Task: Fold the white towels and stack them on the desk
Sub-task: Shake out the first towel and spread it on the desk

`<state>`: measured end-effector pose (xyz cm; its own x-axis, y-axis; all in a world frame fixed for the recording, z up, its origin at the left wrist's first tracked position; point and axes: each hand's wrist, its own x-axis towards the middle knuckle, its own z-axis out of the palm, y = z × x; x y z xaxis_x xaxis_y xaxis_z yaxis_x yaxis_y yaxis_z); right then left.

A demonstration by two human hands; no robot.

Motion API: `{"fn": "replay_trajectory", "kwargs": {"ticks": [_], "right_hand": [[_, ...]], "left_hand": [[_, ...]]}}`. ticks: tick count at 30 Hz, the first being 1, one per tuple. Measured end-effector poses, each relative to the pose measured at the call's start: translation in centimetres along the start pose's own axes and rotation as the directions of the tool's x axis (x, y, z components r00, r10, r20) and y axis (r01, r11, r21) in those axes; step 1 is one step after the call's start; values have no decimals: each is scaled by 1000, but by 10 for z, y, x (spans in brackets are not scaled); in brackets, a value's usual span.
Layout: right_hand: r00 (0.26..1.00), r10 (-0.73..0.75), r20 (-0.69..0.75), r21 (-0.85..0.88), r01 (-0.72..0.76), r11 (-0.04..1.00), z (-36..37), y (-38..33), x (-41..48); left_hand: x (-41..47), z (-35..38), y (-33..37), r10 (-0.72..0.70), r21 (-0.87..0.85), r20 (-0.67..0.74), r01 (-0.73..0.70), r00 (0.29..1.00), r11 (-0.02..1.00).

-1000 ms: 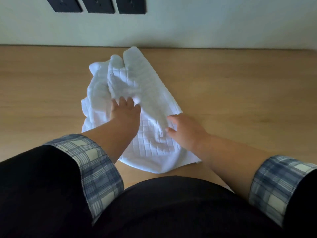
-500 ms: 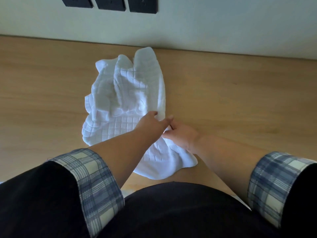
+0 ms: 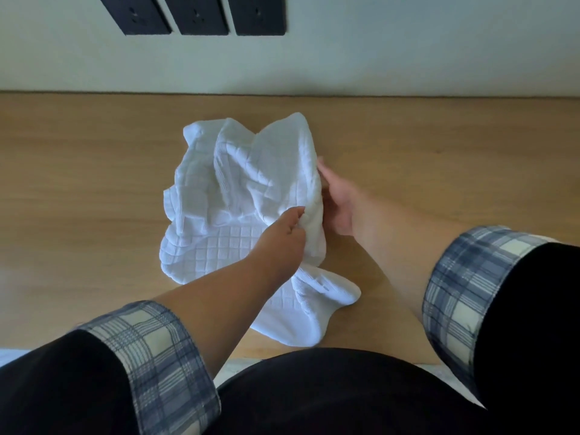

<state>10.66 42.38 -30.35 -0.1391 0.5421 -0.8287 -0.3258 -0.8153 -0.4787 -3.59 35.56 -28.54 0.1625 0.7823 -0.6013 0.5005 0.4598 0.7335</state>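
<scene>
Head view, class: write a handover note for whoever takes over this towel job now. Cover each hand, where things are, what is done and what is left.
Left hand: pinches a raised fold of the white towel.
Right hand: against the towel's right edge, fingers partly hidden by cloth, grip unclear.
Towel: crumpled on the desk, near corner at the front edge.
Done: no fold, no stack in view.
Left: spread it flat, fold it, start the stack on the desk.
</scene>
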Motion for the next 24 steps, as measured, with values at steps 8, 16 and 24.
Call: {"fn": "replay_trajectory", "kwargs": {"ticks": [8, 16, 24], "right_hand": [[998, -28, 48, 100, 23, 995, -57, -13, -22], [959, 227, -167, 143, -204, 968, -155, -16, -44], [717, -441, -540, 74, 562, 824, -233, -51, -69]], "left_hand": [[10, 31, 21, 118, 147, 65, -126, 991, 981], [19, 94, 59, 178, 296, 180, -226, 967, 928], [19, 173, 102, 146, 186, 194, -182, 970, 966]]}}
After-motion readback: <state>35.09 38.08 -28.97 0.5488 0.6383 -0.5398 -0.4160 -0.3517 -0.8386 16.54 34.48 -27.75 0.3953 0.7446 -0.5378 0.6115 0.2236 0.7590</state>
